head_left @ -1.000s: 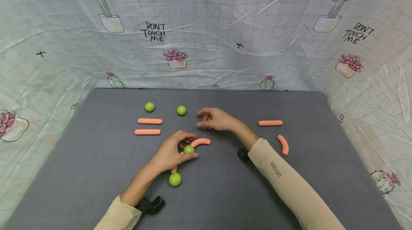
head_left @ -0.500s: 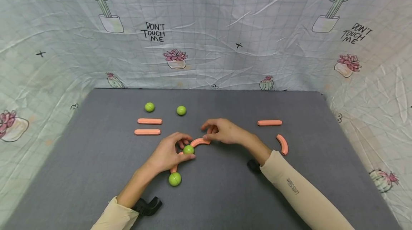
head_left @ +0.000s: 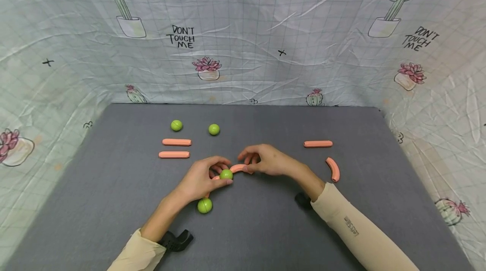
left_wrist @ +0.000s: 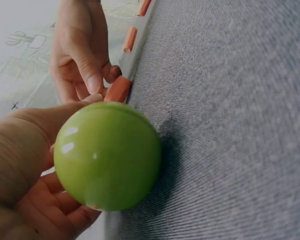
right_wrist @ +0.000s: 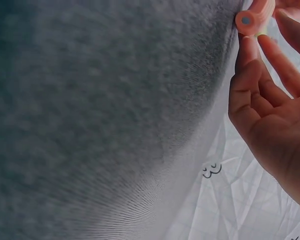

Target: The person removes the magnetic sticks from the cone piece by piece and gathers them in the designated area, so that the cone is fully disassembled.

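Observation:
My left hand (head_left: pixel 205 177) holds a green ball (head_left: pixel 226 174) between thumb and fingers. An orange rod partly hidden by that hand runs from it down to a second green ball (head_left: pixel 205 206), nearer me. On the right, a curved orange rod (head_left: pixel 237 168) has one end against the held ball. My right hand (head_left: pixel 267 159) pinches its other end with the thumb on top. A pale blue spot shows in the end face of the curved rod (right_wrist: pixel 246 20) in the right wrist view. A large green ball (left_wrist: pixel 107 157) covers much of the left hand in the left wrist view.
Two straight orange rods (head_left: pixel 174 154) lie at the left, with two green balls (head_left: pixel 176 125) (head_left: pixel 214 129) behind them. At the right are a straight rod (head_left: pixel 318 144) and a curved rod (head_left: pixel 333 170). A patterned cloth (head_left: pixel 243 64) hangs around the grey table.
My right hand has come toward me from behind and now pinches the curved rod. The curved rod and held ball have shifted slightly right; the nearer ball has moved slightly up and left.

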The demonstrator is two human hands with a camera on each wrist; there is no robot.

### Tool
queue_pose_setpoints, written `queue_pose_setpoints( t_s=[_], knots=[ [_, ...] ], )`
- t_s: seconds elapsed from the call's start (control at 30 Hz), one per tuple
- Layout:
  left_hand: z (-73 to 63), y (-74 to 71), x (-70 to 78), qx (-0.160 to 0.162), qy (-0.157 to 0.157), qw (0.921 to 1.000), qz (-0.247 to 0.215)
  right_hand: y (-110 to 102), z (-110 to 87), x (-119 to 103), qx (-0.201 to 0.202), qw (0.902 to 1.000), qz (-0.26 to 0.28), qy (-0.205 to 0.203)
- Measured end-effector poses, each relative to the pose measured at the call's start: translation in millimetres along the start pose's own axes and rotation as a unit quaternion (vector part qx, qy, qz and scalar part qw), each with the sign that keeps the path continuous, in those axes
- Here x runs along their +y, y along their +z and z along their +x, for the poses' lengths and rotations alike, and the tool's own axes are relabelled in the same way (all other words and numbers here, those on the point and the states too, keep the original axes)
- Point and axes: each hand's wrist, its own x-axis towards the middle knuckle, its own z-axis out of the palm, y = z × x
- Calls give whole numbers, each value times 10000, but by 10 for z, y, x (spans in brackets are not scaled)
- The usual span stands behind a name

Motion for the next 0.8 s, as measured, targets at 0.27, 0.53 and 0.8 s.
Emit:
queue_pose_setpoints(
  t_s=[0.27,0.53,0.8],
  knots=[
    [9,40,-4,18,224,9996,-185,31,-47,24,-238,9993,275,74],
    [13,64,0,65,317,9994,-152,51,-122,41,-303,9985,445,98],
    [32,97,34,6,62,9998,-163,43,-183,70,-164,9980,597,125]
  ],
)
